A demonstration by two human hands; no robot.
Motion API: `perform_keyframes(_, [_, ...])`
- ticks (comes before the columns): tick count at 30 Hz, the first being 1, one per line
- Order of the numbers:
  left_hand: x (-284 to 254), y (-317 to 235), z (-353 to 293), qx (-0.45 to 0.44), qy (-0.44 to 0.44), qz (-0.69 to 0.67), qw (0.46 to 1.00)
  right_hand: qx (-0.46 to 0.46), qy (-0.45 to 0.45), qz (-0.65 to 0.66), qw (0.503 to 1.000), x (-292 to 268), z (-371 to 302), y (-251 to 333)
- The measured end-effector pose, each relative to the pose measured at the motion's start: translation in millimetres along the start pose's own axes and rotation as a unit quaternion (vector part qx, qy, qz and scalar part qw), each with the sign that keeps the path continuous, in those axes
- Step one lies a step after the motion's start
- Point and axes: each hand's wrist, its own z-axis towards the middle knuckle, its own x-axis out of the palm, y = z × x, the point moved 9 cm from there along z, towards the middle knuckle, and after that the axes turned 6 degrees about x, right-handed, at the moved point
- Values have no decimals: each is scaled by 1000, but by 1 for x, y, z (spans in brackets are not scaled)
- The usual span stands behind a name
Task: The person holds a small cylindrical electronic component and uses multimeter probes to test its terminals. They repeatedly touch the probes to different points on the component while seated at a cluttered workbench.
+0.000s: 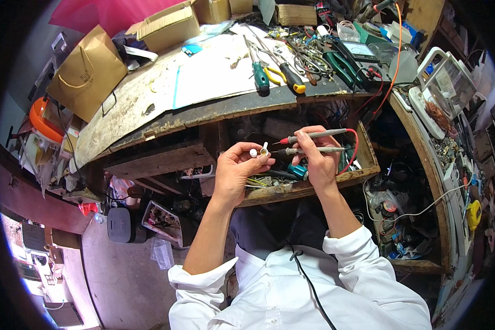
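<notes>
My left hand is closed, pinching a small white piece with a rounded, open-looking end and a short stem. A second white rounded end shows between the same fingers; whether it is one piece or two I cannot tell. In my right hand are two grey multimeter probes, held together like chopsticks. The upper probe has a red collar, the lower probe a dark one. Their tips point left, close to the white piece; contact is unclear. A red lead curves from the probes' rear ends.
Below my hands an open wooden drawer holds tools and a teal-handled item. On the bench above lie a green screwdriver, yellow-black pliers and an analog multimeter. An orange cord hangs at the right, near a cluttered side shelf.
</notes>
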Motion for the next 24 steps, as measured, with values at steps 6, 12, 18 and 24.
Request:
perform_keyframes(6, [1,-2,-1,6,-2,3,1000,-1,42,38,998,5,1,-1])
perform_keyframes(12, [1,0,-1,-3,-3,8,1000,-11,50,18,999,7,-1,-1])
perform_keyframes(18, [1,0,-1,1,10,17,1000,-27,55,15,998,12,-3,5])
perform_keyframes(24, [1,0,-1,-1,7,11,1000,-35,55,-10,998,11,-4,4])
